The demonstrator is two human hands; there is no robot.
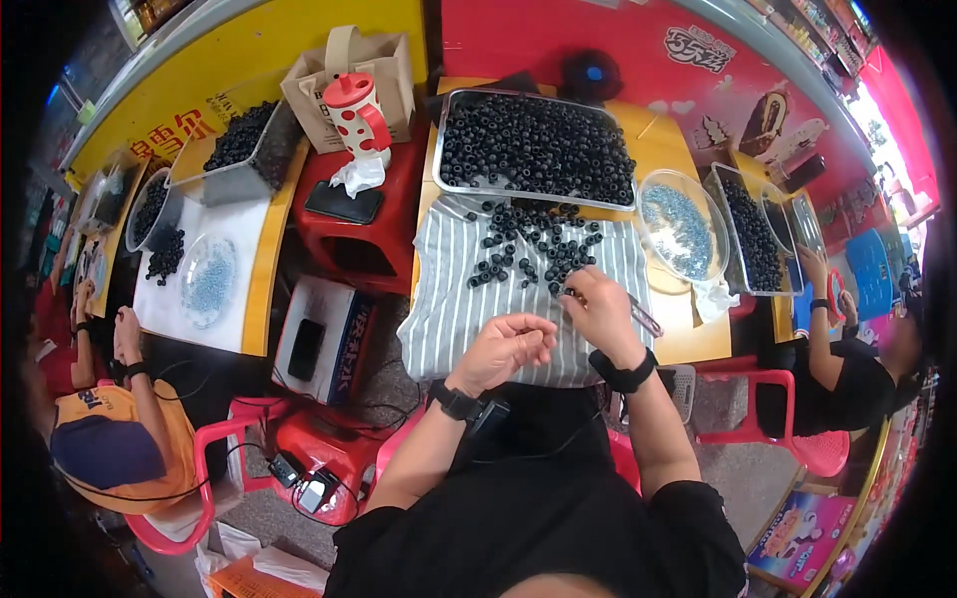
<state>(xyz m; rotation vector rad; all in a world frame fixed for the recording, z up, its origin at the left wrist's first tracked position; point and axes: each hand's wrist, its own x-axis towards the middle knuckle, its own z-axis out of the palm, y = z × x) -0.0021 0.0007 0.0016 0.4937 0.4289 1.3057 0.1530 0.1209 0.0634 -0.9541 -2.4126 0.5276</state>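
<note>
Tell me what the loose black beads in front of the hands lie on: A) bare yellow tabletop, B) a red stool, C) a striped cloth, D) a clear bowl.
C: the black beads lie scattered on the grey-and-white striped cloth, just below the metal tray, with the right hand at their edge.

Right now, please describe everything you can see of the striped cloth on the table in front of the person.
The striped cloth is grey with thin white stripes running toward the person. It looks like soft fabric, spread flat over the yellow table, its near edge hanging over the table's front. The metal tray of black beads borders its far edge. Loose black beads lie scattered on its far half. The right hand rests on it; the left hand is above its near part.
</note>
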